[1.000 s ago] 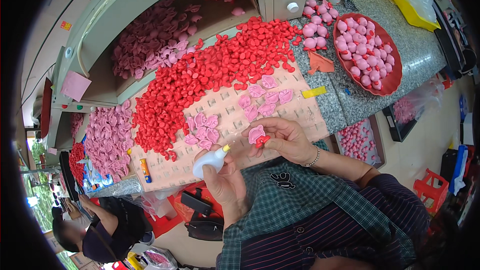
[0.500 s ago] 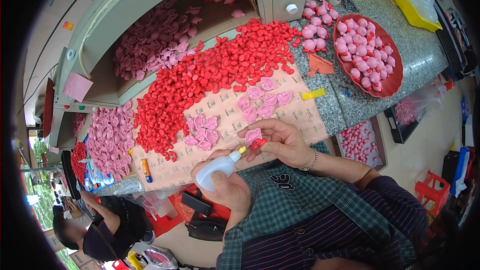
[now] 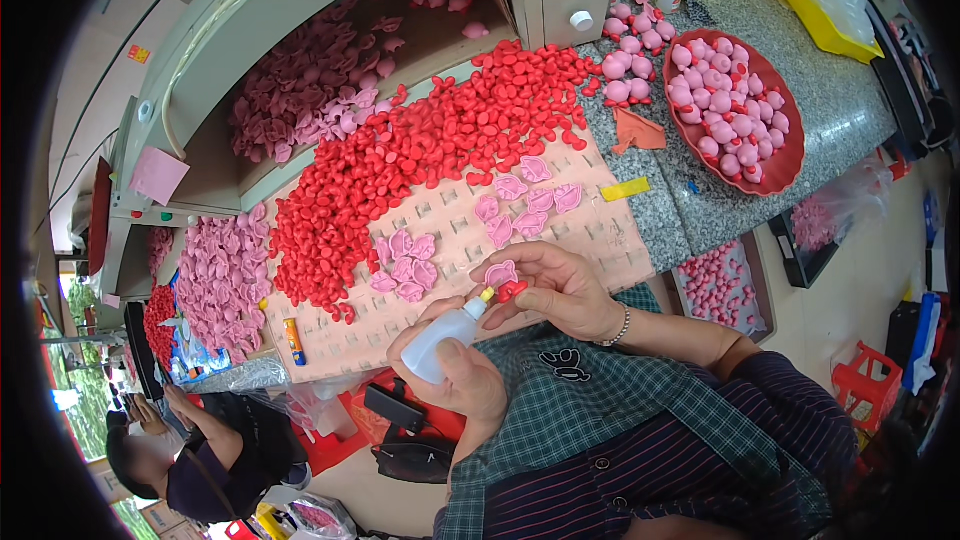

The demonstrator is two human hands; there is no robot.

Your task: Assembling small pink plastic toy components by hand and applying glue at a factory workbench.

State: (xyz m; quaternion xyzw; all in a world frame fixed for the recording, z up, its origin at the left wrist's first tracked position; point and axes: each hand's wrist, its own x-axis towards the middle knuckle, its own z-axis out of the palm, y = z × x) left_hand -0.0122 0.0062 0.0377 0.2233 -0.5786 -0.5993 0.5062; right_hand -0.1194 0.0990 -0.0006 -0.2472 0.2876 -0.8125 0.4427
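My left hand (image 3: pixel 472 380) is wrapped around a white squeeze bottle (image 3: pixel 436 348) with a yellow tip, tilted up and to the right. The tip is at the pieces in my right hand (image 3: pixel 570 292); whether it touches them I cannot tell. Between the fingers of that hand are a small red two-lobed piece (image 3: pixel 512 290) and a pink cupped piece (image 3: pixel 501 274). Beyond my hands, two groups of pink cupped pieces (image 3: pixel 408 268) lie on a pale pink perforated mat (image 3: pixel 450 225). A large heap of red pieces (image 3: pixel 400 145) covers the mat's far side.
A machine housing (image 3: pixel 575 0) with an opening full of pink pieces stands behind the heap. At right, a red bowl (image 3: pixel 790 145) holds pink round figures. A glue stick (image 3: pixel 294 340) lies at the mat's left edge. Another person (image 3: pixel 215 450) sits at lower left.
My left hand has brought the bottle slightly right and tipped it more upright, its tip now nearer the pieces. My right hand has shifted slightly left with them.
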